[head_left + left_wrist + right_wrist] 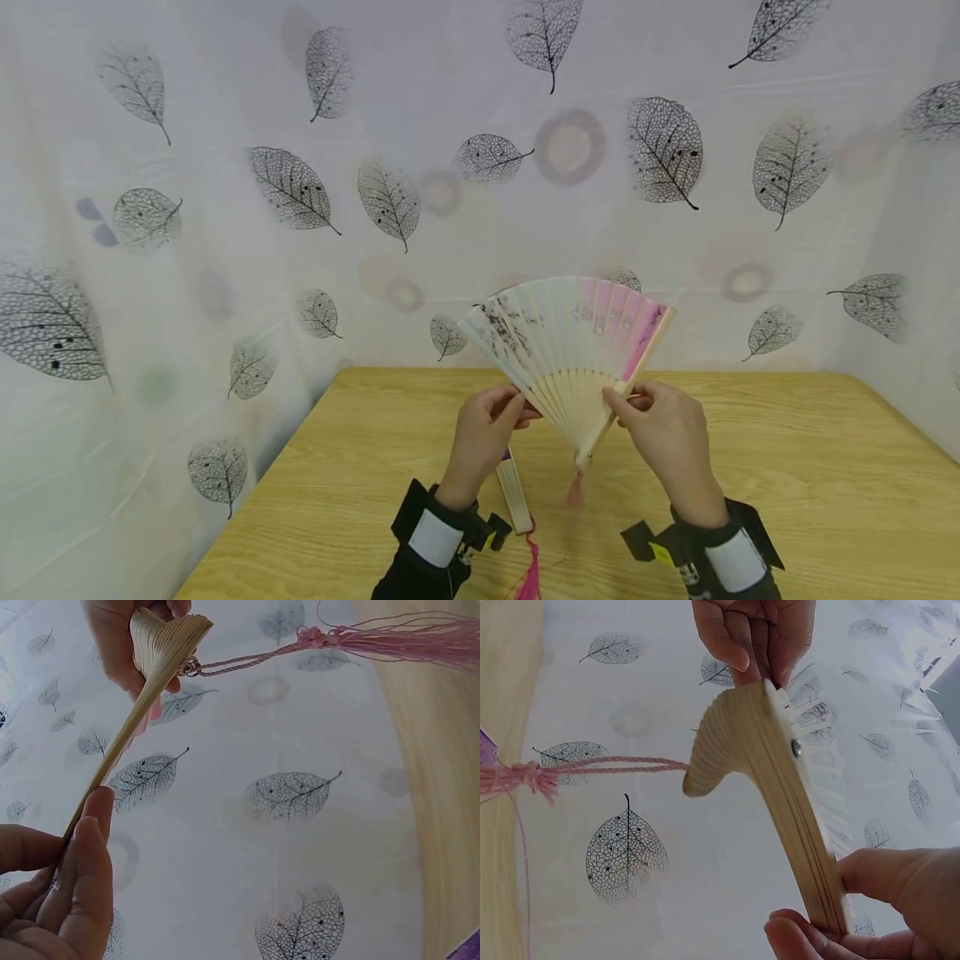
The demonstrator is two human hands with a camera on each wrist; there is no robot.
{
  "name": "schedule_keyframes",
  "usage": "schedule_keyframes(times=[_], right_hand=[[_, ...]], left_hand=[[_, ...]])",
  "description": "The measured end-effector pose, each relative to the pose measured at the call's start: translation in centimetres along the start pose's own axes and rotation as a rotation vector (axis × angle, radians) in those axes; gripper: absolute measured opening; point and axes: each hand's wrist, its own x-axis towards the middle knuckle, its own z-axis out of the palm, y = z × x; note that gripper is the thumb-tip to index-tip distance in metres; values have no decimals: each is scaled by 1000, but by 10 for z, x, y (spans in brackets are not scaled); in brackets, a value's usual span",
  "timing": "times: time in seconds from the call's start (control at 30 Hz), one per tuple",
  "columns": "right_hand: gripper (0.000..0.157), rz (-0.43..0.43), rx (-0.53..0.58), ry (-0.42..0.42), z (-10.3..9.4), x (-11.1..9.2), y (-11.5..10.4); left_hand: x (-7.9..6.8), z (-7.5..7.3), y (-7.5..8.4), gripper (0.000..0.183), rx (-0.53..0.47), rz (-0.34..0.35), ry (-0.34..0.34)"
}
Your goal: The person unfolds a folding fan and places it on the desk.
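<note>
— Sleeves (408, 582) sit closest. Beyond them?
— Left hand (483, 433) and right hand (667, 429), holding a spread fan (555, 333) up above the tabletop (360, 475).
— Its fingers' grip?
— Both hands' fingers (88, 870) are pinched on it, one hand per outer edge. Its tassel (575, 490) hangs down.
— Lower?
— Another, folded fan (513, 493) lies beside the left wrist.

Bare left hand (483, 433), bare right hand (667, 429), wide black wristbands (697, 537).
Each wristband bears a white rectangular patch (736, 563) and a small, angular black attachment (638, 540) marked yellow; a black sleeve (408, 579) shows below the left one.
</note>
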Motion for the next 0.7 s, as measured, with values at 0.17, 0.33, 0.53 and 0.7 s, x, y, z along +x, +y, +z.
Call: schedule_keyframes(times=[0.17,0.33,0.53,0.7], right_hand=[[42,20,26,2,-1,1,0],[39,26,22,3,-2,1,1],[38,29,21,12,-3,1,2],[38,37,24,17,-4,2,3]], left_hand=[[0,-1,0,26,-16,5,21],[2,0,0,24,-5,-13,18],[3,0,-2,21,-11,-12,9],[2,1,-3,23,7,2,23]])
